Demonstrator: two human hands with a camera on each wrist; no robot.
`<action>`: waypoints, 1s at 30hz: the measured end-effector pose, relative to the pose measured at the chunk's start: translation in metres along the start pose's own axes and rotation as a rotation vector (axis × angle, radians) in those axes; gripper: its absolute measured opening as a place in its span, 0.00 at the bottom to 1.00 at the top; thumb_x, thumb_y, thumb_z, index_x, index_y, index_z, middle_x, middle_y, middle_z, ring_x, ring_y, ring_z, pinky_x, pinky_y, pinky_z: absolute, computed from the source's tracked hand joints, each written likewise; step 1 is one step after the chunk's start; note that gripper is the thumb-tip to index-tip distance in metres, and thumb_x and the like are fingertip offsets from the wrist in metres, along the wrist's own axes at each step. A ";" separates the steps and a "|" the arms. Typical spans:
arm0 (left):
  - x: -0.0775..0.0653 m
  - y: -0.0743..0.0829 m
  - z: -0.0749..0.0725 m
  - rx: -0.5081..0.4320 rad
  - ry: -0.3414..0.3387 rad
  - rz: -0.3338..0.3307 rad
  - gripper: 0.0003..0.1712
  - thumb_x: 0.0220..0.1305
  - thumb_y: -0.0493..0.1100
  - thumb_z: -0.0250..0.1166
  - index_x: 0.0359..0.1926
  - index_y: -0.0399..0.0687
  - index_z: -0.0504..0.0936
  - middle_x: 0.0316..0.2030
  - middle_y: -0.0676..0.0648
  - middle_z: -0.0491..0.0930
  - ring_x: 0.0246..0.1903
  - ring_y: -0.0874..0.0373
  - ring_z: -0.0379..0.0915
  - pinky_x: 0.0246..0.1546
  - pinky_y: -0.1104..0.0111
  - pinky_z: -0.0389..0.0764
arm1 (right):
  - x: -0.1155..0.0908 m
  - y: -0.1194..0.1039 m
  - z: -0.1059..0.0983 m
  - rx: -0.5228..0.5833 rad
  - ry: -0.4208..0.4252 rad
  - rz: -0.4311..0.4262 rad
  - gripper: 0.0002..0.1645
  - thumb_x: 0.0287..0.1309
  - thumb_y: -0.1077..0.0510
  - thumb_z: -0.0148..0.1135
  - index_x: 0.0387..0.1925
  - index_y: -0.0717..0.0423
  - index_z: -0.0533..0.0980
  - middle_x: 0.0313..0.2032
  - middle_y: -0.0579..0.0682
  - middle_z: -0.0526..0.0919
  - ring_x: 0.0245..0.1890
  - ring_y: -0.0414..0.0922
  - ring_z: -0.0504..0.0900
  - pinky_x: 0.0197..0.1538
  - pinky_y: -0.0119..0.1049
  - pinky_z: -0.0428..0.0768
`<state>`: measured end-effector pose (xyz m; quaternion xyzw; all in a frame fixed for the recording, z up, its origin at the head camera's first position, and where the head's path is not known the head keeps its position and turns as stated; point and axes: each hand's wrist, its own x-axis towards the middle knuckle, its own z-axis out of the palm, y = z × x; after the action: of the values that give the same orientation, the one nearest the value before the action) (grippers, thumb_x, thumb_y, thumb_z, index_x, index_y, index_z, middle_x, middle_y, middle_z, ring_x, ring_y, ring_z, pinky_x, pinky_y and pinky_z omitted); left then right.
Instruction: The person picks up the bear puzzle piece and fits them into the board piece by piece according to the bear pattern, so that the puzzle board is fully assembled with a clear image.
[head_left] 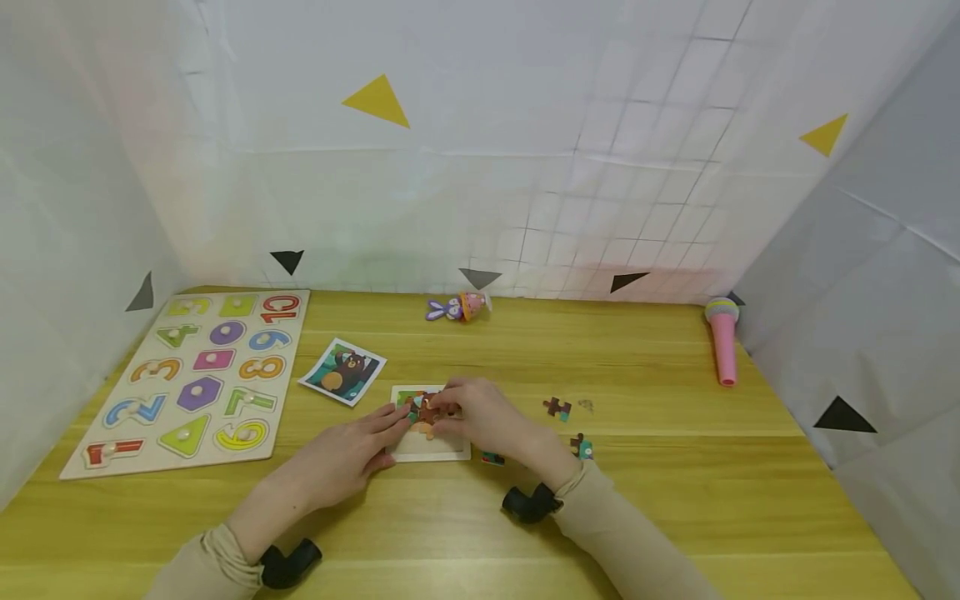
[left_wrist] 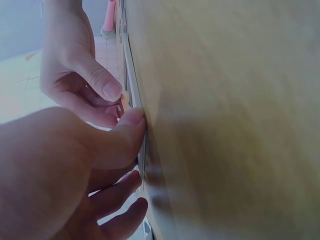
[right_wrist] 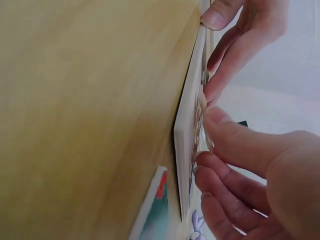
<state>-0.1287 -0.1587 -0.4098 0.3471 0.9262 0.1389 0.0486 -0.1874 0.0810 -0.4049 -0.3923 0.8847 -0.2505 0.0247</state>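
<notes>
A small puzzle board (head_left: 431,455) with a pale frame and a brown bear picture lies on the table. My left hand (head_left: 341,458) rests at its left side, fingers stretched onto the pieces and thumb against the near edge. Over the board, my right hand (head_left: 487,417) pinches a thin puzzle piece (right_wrist: 208,135) between thumb and fingers, tilted up from the surface. My fingers hide part of the bear picture. Loose puzzle pieces lie to the right: one brown (head_left: 557,407), one brown and teal (head_left: 582,447), and one (head_left: 492,458) partly beneath my right wrist.
A bear picture card (head_left: 344,372) lies left of the board. Further left is a wooden number-and-shape board (head_left: 225,379). A purple rabbit toy (head_left: 459,307) lies at the back, a pink toy microphone (head_left: 724,342) at the far right. White sheets (head_left: 465,208) enclose the table.
</notes>
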 end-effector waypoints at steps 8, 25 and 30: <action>0.000 0.003 -0.001 0.018 0.011 0.015 0.30 0.73 0.42 0.59 0.72 0.39 0.67 0.74 0.39 0.62 0.70 0.41 0.62 0.60 0.49 0.76 | -0.001 0.003 0.005 -0.019 0.027 -0.034 0.15 0.60 0.56 0.70 0.47 0.58 0.84 0.37 0.50 0.83 0.32 0.39 0.80 0.33 0.24 0.76; 0.002 0.005 0.004 0.033 0.031 0.021 0.29 0.72 0.39 0.60 0.71 0.41 0.67 0.71 0.41 0.66 0.64 0.45 0.72 0.57 0.52 0.79 | -0.002 0.004 0.009 0.033 0.006 0.002 0.14 0.64 0.60 0.67 0.50 0.60 0.81 0.38 0.52 0.77 0.33 0.40 0.73 0.34 0.26 0.73; 0.001 0.005 0.004 0.014 0.016 0.006 0.32 0.72 0.39 0.60 0.74 0.52 0.65 0.71 0.42 0.65 0.60 0.45 0.76 0.54 0.51 0.81 | -0.003 0.005 0.011 0.043 0.015 -0.003 0.14 0.64 0.60 0.66 0.50 0.60 0.81 0.37 0.52 0.77 0.32 0.40 0.73 0.33 0.26 0.74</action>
<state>-0.1257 -0.1535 -0.4117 0.3491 0.9264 0.1355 0.0386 -0.1862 0.0812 -0.4173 -0.3910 0.8787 -0.2726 0.0261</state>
